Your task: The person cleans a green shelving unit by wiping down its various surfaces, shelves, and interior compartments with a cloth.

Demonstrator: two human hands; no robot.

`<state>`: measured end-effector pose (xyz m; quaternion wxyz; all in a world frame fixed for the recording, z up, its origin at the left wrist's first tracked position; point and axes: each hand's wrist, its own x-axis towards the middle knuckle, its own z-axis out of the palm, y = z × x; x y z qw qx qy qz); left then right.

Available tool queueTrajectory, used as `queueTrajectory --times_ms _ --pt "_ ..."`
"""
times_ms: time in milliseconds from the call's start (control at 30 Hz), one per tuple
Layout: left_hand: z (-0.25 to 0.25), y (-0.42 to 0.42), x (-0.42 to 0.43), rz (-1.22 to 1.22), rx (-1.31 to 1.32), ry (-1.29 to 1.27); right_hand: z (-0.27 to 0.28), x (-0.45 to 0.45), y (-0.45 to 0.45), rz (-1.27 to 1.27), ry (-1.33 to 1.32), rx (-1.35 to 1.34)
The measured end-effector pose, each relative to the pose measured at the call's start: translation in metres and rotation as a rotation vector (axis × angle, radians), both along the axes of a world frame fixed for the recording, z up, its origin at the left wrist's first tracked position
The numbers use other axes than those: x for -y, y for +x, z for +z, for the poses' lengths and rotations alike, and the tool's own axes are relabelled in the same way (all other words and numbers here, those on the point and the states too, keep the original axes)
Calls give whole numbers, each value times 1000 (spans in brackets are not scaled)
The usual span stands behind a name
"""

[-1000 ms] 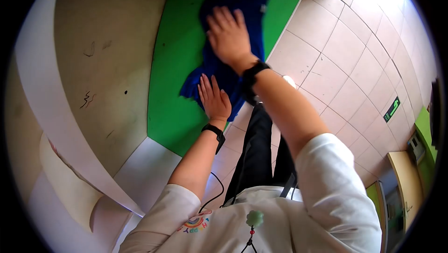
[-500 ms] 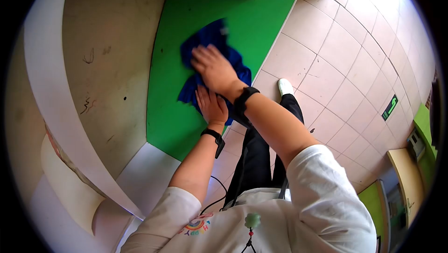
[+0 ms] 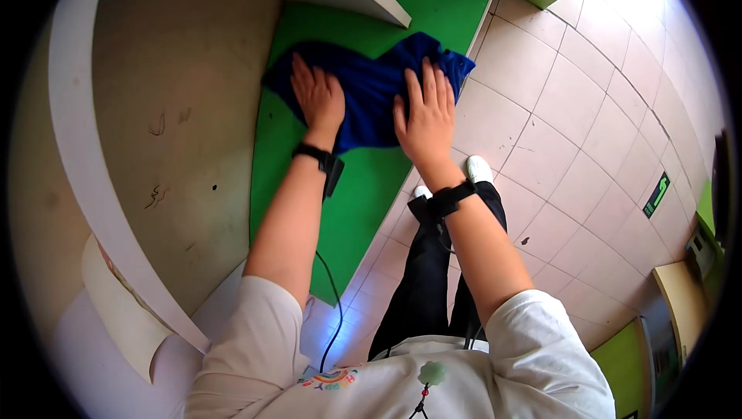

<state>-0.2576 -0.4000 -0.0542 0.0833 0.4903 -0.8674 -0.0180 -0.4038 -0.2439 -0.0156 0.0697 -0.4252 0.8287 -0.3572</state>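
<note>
A dark blue cloth [image 3: 363,94] lies spread across the green surface [image 3: 305,226]. My left hand [image 3: 318,98] rests on the cloth's left part with its fingers stretched out. On the right part, my right hand [image 3: 427,110] presses flat, fingers extended and thumb apart. The cloth's right corner reaches the edge of the green surface. Each wrist wears a black band, and a thin black cable hangs by my left arm.
A beige wall [image 3: 185,125] with dark scribbles stands left of the green surface. A white curved panel edge [image 3: 371,1] juts over its far part. Pale floor tiles [image 3: 572,102] lie to the right, with a green arrow sign [image 3: 656,195] on them.
My hands have moved apart, the left one forward and left, the right one to the right. The cloth, bunched before, is now spread wider and lies farther forward.
</note>
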Motion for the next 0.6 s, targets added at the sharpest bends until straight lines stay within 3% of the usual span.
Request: queueTrajectory --times_ms 233,367,467,533,600 --pt "-11 -50 73 51 17 -233 -4 25 -53 82 -31 -111" --pt "-14 -52 97 -173 -17 -336 -8 23 -60 121 -62 -118" --pt "2 -66 73 -245 -230 -160 -8 20 -61 135 -60 -85" --pt "-2 -64 40 -300 -91 -197 -4 13 -62 143 -18 -62" --pt "14 -83 -12 -334 -215 115 -3 10 -65 116 -64 -18"
